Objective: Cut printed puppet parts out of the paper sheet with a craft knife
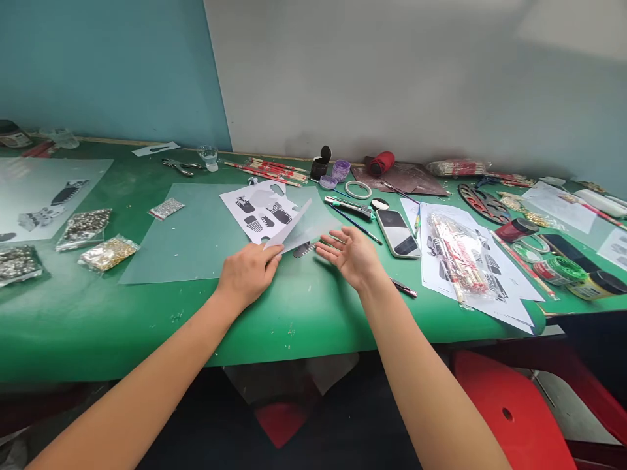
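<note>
On the green tabletop, bags of small shiny pieces lay at far left beside a translucent film with black prints. A smaller silvery bag rested on a translucent sheet to their right, with pliers and a clear cup near the wall. My left grip bore down at the sheet's front, thumb and finger pinching the lower end of a curled translucent flap next to a white paper with black printed shapes. A small striped print showed just right of the flap, below its edge. My right grip hung palm up beside that print, fingers spread, holding nothing. Beyond it lay a cutter, a phone and printed pages topped by a bag of red-wrapped sticks; at far right, a green-banded jar lay on its side.
</note>
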A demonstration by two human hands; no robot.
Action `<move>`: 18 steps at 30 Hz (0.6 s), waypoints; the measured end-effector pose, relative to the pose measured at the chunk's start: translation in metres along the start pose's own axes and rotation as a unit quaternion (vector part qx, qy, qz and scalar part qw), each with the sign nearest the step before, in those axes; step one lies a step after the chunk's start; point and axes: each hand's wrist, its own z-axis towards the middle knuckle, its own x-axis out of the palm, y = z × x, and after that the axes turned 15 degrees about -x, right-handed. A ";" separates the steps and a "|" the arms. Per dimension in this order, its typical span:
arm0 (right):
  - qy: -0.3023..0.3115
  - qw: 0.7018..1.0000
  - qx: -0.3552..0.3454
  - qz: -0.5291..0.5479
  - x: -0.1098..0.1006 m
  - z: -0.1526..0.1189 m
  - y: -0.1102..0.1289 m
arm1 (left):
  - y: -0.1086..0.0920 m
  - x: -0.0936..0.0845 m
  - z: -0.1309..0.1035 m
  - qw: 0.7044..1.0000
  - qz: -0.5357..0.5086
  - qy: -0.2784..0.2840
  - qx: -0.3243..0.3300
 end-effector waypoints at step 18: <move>0.075 0.842 -0.182 -0.503 -0.020 0.008 -0.015 | 0.023 -0.001 0.005 0.956 -0.222 -0.190 -0.013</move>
